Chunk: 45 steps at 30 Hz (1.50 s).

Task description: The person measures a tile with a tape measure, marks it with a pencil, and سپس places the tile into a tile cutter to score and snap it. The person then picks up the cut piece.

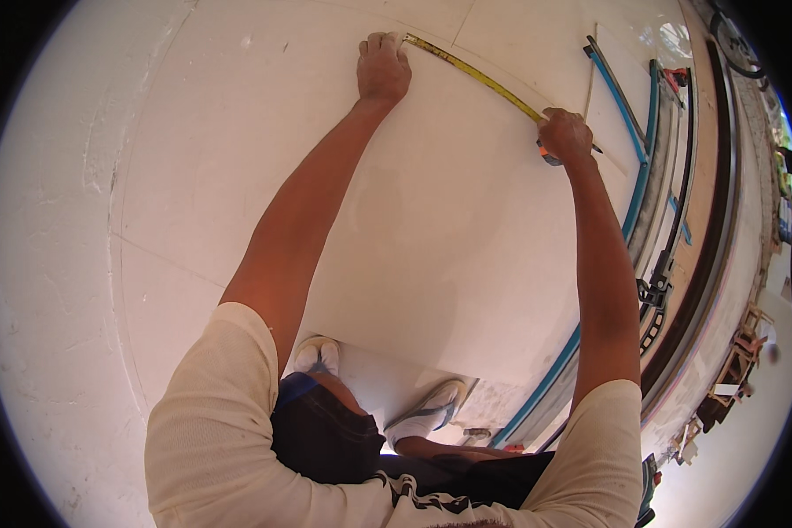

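A yellow tape measure blade point(475, 73) stretches across a large pale board point(440, 202). Its far-left end lies at the fingertips of my left hand point(385, 70), whose fingers are bent and closed at that end. My right hand point(565, 135) is wrapped round the tape's orange and black case point(548, 154), at the other end of the blade. A thin dark-tipped stick, maybe a pencil point(597, 148), pokes out beside the right hand; how it is held is hidden. Faint lines point(169, 267) run over the pale surface.
Blue metal rails point(640, 189) run along the board's right side. Beyond them are a black clamp-like tool point(656, 286), dark long bars point(711, 290) and a wheel point(736, 44). My sandalled feet point(431, 409) are at the near edge. Brown wooden pieces point(737, 365) are heaped at far right.
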Available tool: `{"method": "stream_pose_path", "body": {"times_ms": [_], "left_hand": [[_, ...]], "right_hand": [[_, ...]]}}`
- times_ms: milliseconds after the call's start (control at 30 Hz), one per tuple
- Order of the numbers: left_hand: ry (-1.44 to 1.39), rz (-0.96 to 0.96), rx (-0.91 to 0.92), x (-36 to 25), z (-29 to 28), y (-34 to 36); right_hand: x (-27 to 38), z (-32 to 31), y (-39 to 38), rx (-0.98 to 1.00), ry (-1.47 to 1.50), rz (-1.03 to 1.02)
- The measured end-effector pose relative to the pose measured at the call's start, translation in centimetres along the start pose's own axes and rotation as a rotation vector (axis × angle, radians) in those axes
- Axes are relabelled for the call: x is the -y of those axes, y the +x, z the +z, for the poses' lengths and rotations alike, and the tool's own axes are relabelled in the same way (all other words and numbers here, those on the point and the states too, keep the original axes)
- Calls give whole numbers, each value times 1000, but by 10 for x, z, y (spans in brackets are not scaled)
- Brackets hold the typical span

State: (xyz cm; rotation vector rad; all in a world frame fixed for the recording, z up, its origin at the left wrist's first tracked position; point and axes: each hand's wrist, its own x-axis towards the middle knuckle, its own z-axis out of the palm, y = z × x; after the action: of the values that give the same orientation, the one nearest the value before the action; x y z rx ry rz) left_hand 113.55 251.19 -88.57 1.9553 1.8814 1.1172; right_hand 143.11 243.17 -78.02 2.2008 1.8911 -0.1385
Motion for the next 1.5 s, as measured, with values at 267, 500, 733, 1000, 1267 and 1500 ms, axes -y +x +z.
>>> {"method": "stream_pose_path", "body": {"times_ms": [267,500,733,1000,1267,1500], "left_hand": [[133,130,120,-1,12,12],[111,151,95,1,13,15],[95,176,55,3,14,18],[45,218,-4,7,20,25],[61,205,7,6,21,29],[2,236,-39,7,24,33]], "right_hand": [[-8,-3,28,31,-40,40],[-10,13,37,-132,-28,52],[0,11,37,-188,37,165],[3,24,39,-279,89,187],[42,10,39,-378,1156,275],[108,4,37,10,1962,185]]}}
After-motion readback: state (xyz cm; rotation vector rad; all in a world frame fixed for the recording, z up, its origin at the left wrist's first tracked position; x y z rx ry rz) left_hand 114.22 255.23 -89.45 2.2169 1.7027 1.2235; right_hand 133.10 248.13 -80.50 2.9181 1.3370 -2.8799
